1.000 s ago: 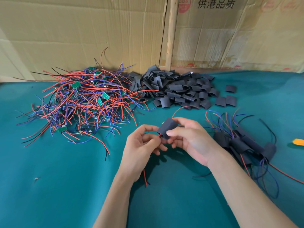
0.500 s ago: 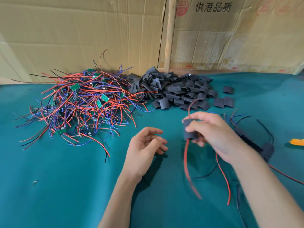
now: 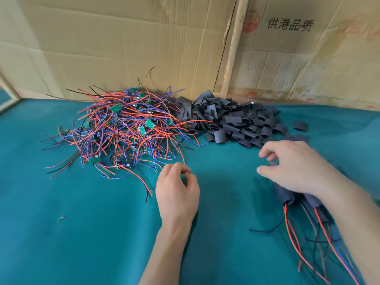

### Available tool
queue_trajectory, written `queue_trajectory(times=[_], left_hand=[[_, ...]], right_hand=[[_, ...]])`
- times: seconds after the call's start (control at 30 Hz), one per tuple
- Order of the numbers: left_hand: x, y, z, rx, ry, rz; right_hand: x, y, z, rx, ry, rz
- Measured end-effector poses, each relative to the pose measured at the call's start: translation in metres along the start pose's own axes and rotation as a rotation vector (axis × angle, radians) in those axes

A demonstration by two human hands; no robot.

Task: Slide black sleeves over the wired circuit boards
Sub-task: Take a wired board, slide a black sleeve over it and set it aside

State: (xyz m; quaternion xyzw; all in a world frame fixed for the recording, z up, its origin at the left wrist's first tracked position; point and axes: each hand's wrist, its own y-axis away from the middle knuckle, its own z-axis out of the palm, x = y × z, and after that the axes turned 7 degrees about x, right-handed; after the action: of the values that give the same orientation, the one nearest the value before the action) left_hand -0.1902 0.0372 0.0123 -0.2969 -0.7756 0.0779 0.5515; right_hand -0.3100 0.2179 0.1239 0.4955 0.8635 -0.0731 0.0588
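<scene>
Several sleeved boards under right hand, wires trailing toward viewer

Small assembly workshop: teal felt-covered bench, flattened brown cardboard-box backdrop, bulk heaps of red-blue wired green boards and black tube sleeves.

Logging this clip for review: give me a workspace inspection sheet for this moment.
Surface: teal cloth, bare at front.
Job's things: wired boards pile beside black sleeves pile; finished sleeved boards partly under the right forearm.
Clutter: small scrap.
Hands: left hand and right hand hold nothing.
Cables: red, blue and black leads trail from the boards.
Surroundings: cardboard backing.
</scene>
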Motion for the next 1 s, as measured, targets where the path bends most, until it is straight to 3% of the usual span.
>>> queue_trajectory(times=[0.17, 0.27, 0.53, 0.73, 1.0], left_hand=[[-0.003, -0.001, 0.000, 0.036, -0.047, 0.004], [-0.002, -0.001, 0.001, 0.019, -0.033, 0.015], [-0.004, -0.003, -0.001, -0.007, -0.006, 0.003], [-0.004, -0.003, -0.002, -0.036, 0.001, -0.003], [-0.001, -0.002, 0.000, -0.004, 0.133, -0.082]], right_hand=[[-0.084, -0.038, 0.005, -0.062, -0.169, -0.298], [-0.137, -0.072, 0.025, -0.048, -0.208, -0.384], [-0.207, -0.119, 0.077, 0.107, -0.357, -0.259], [-0.217, -0.123, 0.088, 0.160, -0.624, -0.109], [-0.137, -0.076, 0.060, 0.292, -0.577, -0.176]])
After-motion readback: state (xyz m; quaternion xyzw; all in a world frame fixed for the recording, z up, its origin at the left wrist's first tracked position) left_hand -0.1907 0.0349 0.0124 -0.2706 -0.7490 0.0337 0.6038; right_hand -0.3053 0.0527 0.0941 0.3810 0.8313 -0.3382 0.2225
